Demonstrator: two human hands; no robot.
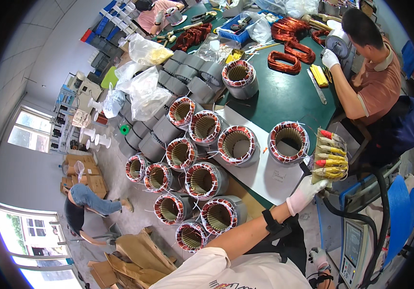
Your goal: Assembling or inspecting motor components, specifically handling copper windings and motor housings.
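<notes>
My left hand (306,194), in a white glove with a black band round the wrist, is closed on the lower edge of a flat board of yellow and red clips (331,156). Thick black cables (361,212) run from near the board toward a test instrument (352,248). My right hand (318,258), also gloved, hangs low beside the instrument, fingers slightly apart and nothing visible in them. Just left of the board, a wound motor stator (289,142) stands upright on a white sheet (277,183); another stator (237,146) is to its left.
Several wound stators (202,180) stand left of the table. The green table (284,103) carries copper coils (284,62) and a blue bin (235,29). A co-worker (371,72) handles a stator at the right; another person (88,202) bends over near cartons (88,176).
</notes>
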